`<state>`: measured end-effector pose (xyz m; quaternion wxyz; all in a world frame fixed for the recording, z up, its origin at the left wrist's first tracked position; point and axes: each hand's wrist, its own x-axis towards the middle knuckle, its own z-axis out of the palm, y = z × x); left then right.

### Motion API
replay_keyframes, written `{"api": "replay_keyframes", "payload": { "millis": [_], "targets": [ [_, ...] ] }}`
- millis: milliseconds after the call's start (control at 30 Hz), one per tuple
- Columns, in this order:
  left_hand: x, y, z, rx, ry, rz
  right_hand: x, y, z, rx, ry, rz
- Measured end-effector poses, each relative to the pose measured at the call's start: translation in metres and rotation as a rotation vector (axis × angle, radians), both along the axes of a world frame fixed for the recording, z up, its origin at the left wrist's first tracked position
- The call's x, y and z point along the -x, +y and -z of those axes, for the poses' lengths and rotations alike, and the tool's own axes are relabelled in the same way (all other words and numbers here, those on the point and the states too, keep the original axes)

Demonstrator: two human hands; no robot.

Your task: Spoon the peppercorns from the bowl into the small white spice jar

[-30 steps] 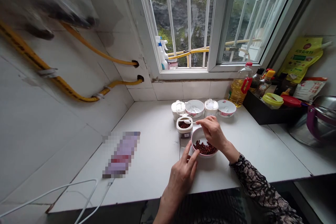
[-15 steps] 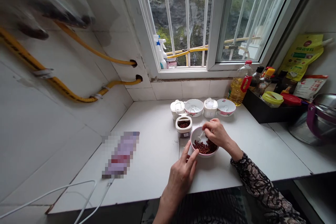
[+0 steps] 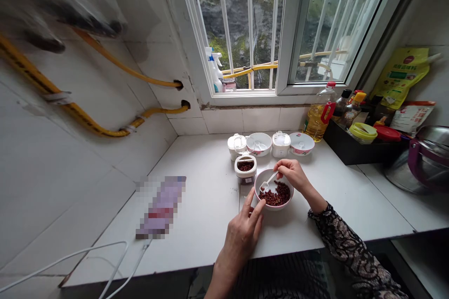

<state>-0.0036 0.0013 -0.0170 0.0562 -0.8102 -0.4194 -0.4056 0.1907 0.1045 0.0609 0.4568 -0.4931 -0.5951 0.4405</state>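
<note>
While the left hand (image 3: 242, 229) touched the near-left rim of a bowl (image 3: 263, 177), its grip unclear, the right hand (image 3: 292, 175), held apart, pinched a white spoon (image 3: 264, 187), scoop beside dark red grains (image 3: 277, 197) inside. Just left stood an open jar (image 3: 242, 179); behind, two floral bowls (image 3: 301, 151) on white counter (image 3: 203, 205).

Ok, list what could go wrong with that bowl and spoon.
The dark red grains might scatter if the right hand flicks the small white spoon inside the bowl.
The bowl could tip if the left hand, touching its near-left side, presses too hard.
The open jar close by could get knocked.
</note>
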Motion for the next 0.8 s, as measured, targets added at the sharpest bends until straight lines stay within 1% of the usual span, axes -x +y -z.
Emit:
{"api": "replay_keyframes", "payload": {
  "millis": [133, 300, 433, 533, 600, 667, 733, 800],
  "targets": [
    [0.001, 0.000, 0.000, 0.010, 0.000, -0.001, -0.001, 0.001, -0.001, 0.023, 0.042, 0.018],
    [0.000, 0.000, 0.000, 0.013, 0.000, 0.005, -0.003, 0.002, -0.002, 0.061, 0.110, -0.015],
    [-0.001, 0.000, -0.001, -0.002, -0.011, 0.008, 0.000, 0.005, -0.002, 0.023, 0.171, -0.003],
    [-0.002, 0.000, -0.003, -0.013, -0.006, 0.006, 0.009, 0.005, -0.002, -0.104, 0.149, 0.027],
    [-0.002, -0.001, -0.004, -0.021, -0.001, 0.001, 0.016, 0.003, -0.002, -0.243, 0.068, 0.041],
    [-0.002, 0.000, -0.004, -0.029, 0.003, -0.002, 0.023, 0.000, -0.003, -0.424, -0.099, 0.050],
    [-0.002, 0.000, -0.004, -0.038, 0.003, -0.004, 0.027, -0.003, -0.004, -0.612, -0.304, 0.029],
    [-0.002, 0.000, -0.003, -0.044, 0.001, -0.009, 0.027, -0.006, -0.006, -0.747, -0.448, -0.002]
  ]
}}
